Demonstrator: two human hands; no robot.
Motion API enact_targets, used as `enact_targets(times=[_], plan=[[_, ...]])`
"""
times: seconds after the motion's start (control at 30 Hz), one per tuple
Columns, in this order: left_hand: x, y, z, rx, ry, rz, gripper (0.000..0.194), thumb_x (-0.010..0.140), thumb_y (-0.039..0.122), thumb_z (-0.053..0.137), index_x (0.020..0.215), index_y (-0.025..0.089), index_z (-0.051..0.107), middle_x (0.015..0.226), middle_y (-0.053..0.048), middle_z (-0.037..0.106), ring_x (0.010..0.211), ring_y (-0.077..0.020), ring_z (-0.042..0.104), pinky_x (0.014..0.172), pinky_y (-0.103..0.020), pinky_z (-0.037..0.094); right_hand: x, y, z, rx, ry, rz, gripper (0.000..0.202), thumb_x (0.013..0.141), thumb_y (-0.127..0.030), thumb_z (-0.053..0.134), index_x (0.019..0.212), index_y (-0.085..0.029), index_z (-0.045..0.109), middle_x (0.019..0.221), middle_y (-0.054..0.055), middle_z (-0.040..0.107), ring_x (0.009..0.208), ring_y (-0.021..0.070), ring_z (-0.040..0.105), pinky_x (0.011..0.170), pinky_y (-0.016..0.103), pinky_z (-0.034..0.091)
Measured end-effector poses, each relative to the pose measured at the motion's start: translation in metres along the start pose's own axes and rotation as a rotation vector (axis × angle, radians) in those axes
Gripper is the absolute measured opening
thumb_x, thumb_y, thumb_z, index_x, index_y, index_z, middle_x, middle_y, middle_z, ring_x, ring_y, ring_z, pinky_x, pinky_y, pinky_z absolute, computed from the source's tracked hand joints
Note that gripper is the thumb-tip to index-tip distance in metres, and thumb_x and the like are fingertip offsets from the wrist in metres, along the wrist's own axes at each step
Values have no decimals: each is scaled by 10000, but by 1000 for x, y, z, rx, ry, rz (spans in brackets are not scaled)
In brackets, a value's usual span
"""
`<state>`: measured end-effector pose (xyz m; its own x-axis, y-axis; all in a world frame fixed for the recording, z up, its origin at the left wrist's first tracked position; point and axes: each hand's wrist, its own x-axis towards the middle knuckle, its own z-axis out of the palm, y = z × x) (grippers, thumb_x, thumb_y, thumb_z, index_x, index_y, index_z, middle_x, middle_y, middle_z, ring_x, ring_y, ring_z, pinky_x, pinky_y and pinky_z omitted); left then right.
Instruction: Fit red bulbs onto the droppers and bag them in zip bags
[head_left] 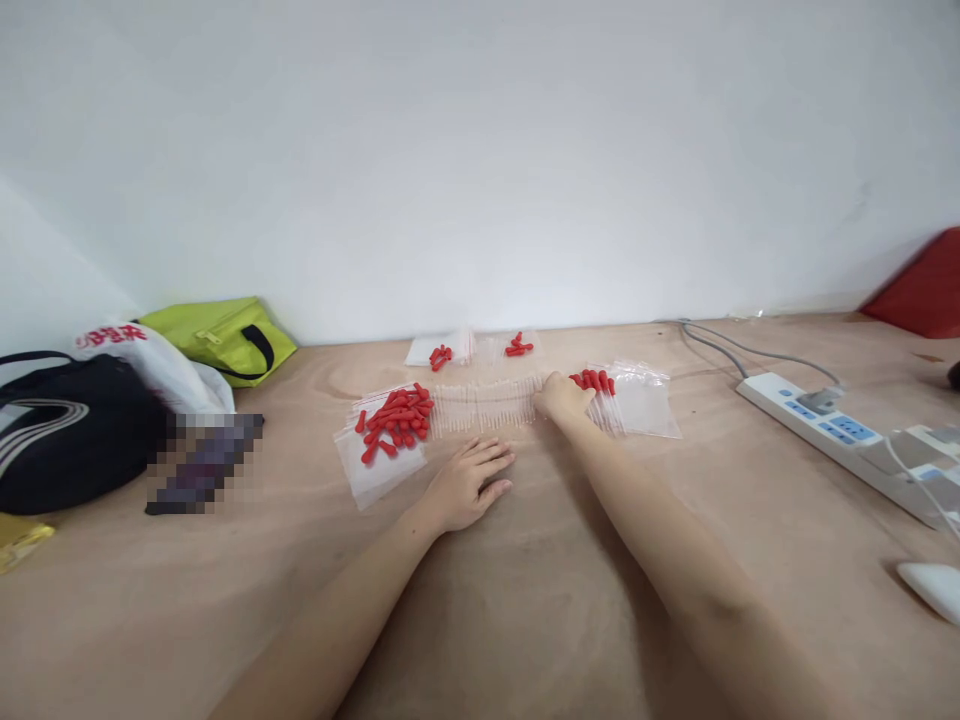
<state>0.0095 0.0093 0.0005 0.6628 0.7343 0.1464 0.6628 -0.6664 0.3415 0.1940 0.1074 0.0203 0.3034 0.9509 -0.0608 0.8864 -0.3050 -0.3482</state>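
The left hand (466,484) lies spread, palm down, on a wooden surface (525,600), while the right hand (562,397) reaches a row of clear plastic bags (487,405), its fingertips hidden and its grip impossible to tell. A heap of red pieces (397,418) rests at the row's left end, with more red pieces (598,381) just beside the right hand.
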Motion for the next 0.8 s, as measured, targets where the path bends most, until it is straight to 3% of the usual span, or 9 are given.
enact_targets(times=[0.13, 0.27, 0.37, 0.5, 0.63, 0.8], plan=[[0, 1, 3, 6, 34, 23, 343, 864, 336, 429, 1174, 227, 525, 1262, -43, 505, 1213, -199, 401, 1025, -424, 284, -6, 3, -2, 19, 72, -54, 267, 744, -192, 449, 982, -141, 559, 889, 118, 643, 876, 252, 572, 770, 381, 268], [1, -2, 1, 68, 184, 42, 255, 846, 306, 466, 1036, 227, 616, 1109, -32, 619, 1056, -190, 532, 924, -381, 374, -27, 21, 2, 54, 218, -346, 291, 795, -198, 412, 1049, -142, 542, 930, 111, 640, 918, 245, 536, 742, 350, 265], [0, -18, -13, 236, 404, -90, 201, 837, 267, 475, 861, 217, 668, 901, -28, 677, 877, -204, 575, 803, -385, 398, -49, 46, 9, 61, 356, -635, 254, 819, -193, 404, 1003, -157, 576, 906, 90, 638, 877, 219, 517, 732, 337, 250], [-7, -52, -40, 466, 550, -304, 206, 835, 240, 466, 858, 209, 669, 912, -46, 660, 905, -245, 535, 779, -402, 368, -70, 73, 15, 76, 455, -926, 231, 832, -176, 415, 970, -184, 601, 851, 59, 633, 807, 179, 489, 733, 331, 238], [-19, -80, -54, 586, 444, -370, 216, 825, 204, 457, 868, 238, 666, 985, -42, 632, 947, -256, 503, 788, -401, 350, -76, 74, 17, 93, 458, -998, 208, 838, -182, 421, 918, -188, 613, 818, 46, 626, 796, 168, 471, 763, 342, 233], [-25, -90, -52, 571, 397, -390, 183, 824, 226, 466, 852, 220, 647, 955, -53, 633, 943, -259, 509, 803, -406, 350, -77, 66, 20, 74, 436, -1039, 183, 838, -199, 431, 884, -187, 608, 793, 38, 618, 789, 166, 461, 795, 358, 228]])
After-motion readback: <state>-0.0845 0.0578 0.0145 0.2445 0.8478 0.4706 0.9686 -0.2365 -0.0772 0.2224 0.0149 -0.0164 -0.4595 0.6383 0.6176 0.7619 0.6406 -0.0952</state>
